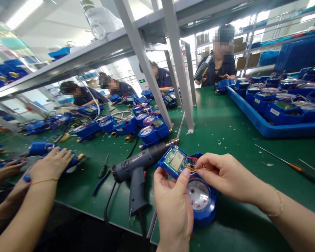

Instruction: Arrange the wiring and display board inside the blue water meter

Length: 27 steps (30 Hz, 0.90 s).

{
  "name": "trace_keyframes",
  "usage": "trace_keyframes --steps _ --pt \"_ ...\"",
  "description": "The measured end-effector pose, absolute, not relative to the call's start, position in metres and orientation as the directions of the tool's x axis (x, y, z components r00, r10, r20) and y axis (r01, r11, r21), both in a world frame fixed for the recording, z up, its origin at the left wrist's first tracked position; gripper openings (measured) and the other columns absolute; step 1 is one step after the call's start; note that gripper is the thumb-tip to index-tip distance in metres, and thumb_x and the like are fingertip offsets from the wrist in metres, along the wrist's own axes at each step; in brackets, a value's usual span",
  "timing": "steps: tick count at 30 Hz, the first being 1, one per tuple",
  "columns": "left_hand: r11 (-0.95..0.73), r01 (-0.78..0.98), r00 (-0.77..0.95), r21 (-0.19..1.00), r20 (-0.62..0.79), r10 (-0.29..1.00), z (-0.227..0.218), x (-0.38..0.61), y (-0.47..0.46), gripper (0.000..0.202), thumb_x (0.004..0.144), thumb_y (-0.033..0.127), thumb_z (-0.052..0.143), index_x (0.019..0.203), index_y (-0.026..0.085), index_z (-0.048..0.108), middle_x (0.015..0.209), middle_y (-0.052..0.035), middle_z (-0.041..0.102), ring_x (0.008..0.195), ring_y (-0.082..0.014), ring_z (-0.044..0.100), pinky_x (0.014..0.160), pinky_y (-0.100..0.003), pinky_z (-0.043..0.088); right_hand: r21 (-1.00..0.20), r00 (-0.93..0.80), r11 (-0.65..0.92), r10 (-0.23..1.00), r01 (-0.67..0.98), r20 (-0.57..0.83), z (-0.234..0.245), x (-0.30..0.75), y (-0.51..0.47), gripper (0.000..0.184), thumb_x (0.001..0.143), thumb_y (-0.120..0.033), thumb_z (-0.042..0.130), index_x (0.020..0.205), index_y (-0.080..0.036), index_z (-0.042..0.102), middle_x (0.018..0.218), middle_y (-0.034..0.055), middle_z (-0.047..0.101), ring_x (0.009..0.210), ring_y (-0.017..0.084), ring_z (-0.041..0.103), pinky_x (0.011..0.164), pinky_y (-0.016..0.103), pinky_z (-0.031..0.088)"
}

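A blue water meter (199,196) with a round dial lies on the green table near the front edge. Its open blue lid holds a small green circuit board (174,160). My left hand (173,206) grips the meter from the near side, thumb up against the lid. My right hand (227,176) comes in from the right and pinches the thin coloured wires (191,164) between board and body.
A grey heat gun (138,171) lies just left of the meter. A screwdriver (291,164) rests at the right, below a blue tray (254,117) full of meters. More meters (152,131) crowd the middle. A co-worker's hands (51,164) work at the left; other people sit opposite.
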<state>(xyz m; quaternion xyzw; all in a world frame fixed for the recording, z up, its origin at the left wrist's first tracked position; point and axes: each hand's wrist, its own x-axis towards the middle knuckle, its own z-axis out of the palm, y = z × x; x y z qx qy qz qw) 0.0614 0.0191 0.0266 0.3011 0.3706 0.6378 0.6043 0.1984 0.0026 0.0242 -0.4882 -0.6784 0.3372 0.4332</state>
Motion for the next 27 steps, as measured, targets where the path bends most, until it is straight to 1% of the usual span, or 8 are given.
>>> trace_keyframes --steps 2,5,8,11,17,21,23,27 --pt "0.003 -0.551 -0.095 0.834 -0.066 0.993 0.0275 0.0619 0.0188 0.051 0.069 0.005 0.073 0.112 0.021 0.051 0.109 -0.0036 0.064 0.098 -0.018 0.065 0.087 -0.029 0.053 -0.77 -0.156 0.403 0.913 0.495 0.377 0.0266 0.1997 0.0016 0.01 0.089 -0.017 0.053 0.092 -0.02 0.062 0.077 -0.0029 0.061 0.067 0.011 0.054 0.06 0.023 0.038" --pt "0.0 -0.555 -0.101 0.832 -0.067 0.993 0.0283 0.0622 0.0182 0.051 0.069 0.004 0.073 0.112 0.021 0.05 0.108 -0.0035 0.065 0.095 -0.0169 0.066 0.084 -0.027 0.054 -0.618 -0.199 0.507 0.844 0.601 0.499 0.0271 0.2 0.0006 0.012 0.092 -0.016 0.049 0.095 -0.018 0.061 0.083 0.0003 0.059 0.073 0.013 0.054 0.065 0.025 0.039" --pt "0.006 -0.553 -0.095 0.833 -0.07 0.993 0.0285 0.0622 0.0175 0.052 0.07 0.004 0.073 0.113 0.02 0.05 0.106 -0.0039 0.065 0.093 -0.0162 0.067 0.083 -0.026 0.055 -0.51 -0.243 0.538 0.81 0.671 0.534 0.024 0.1969 0.0008 0.014 0.094 -0.017 0.045 0.097 -0.016 0.059 0.081 0.0018 0.056 0.071 0.015 0.051 0.062 0.028 0.036" --pt "0.01 -0.558 -0.084 0.83 -0.068 0.994 0.0284 0.062 0.0168 0.053 0.07 0.003 0.073 0.114 0.019 0.049 0.105 -0.0051 0.066 0.092 -0.0162 0.067 0.083 -0.026 0.055 -0.462 -0.272 0.55 0.797 0.696 0.539 0.0211 0.1927 0.0013 0.015 0.095 -0.016 0.042 0.096 -0.015 0.057 0.079 0.0021 0.056 0.071 0.017 0.05 0.062 0.03 0.036" --pt "0.001 -0.56 -0.094 0.828 -0.065 0.993 0.0269 0.0612 0.0158 0.052 0.07 0.002 0.072 0.114 0.019 0.05 0.103 -0.0051 0.066 0.091 -0.0154 0.067 0.083 -0.025 0.055 -0.437 -0.306 0.542 0.809 0.718 0.502 0.0218 0.1917 0.0013 0.016 0.095 -0.015 0.039 0.097 -0.015 0.055 0.082 0.0028 0.056 0.073 0.018 0.05 0.063 0.03 0.036" --pt "-0.03 -0.552 -0.111 0.833 -0.039 0.993 0.0263 0.0612 0.0156 0.048 0.07 0.002 0.072 0.11 0.019 0.051 0.104 -0.004 0.066 0.091 -0.0158 0.067 0.083 -0.026 0.055 -0.445 -0.336 0.554 0.812 0.704 0.478 0.0231 0.1934 0.0014 0.016 0.095 -0.014 0.039 0.098 -0.015 0.055 0.085 0.0031 0.058 0.076 0.017 0.051 0.066 0.03 0.037" --pt "-0.04 -0.546 -0.129 0.837 -0.036 0.991 0.0267 0.062 0.0159 0.045 0.069 0.002 0.073 0.106 0.018 0.053 0.104 -0.0042 0.065 0.092 -0.0156 0.067 0.082 -0.025 0.056 -0.488 -0.333 0.553 0.819 0.676 0.467 0.023 0.1934 0.0015 0.016 0.095 -0.013 0.039 0.098 -0.015 0.055 0.088 0.0034 0.059 0.078 0.017 0.053 0.069 0.029 0.038" --pt "-0.042 -0.543 -0.13 0.839 -0.034 0.991 0.0276 0.0636 0.0169 0.045 0.069 0.001 0.072 0.107 0.018 0.053 0.103 -0.0044 0.066 0.09 -0.0149 0.068 0.081 -0.024 0.056 -0.646 -0.296 0.518 0.854 0.56 0.428 0.0227 0.1923 0.0028 0.014 0.094 -0.014 0.043 0.095 -0.015 0.057 0.087 0.0014 0.061 0.078 0.013 0.054 0.071 0.025 0.039"
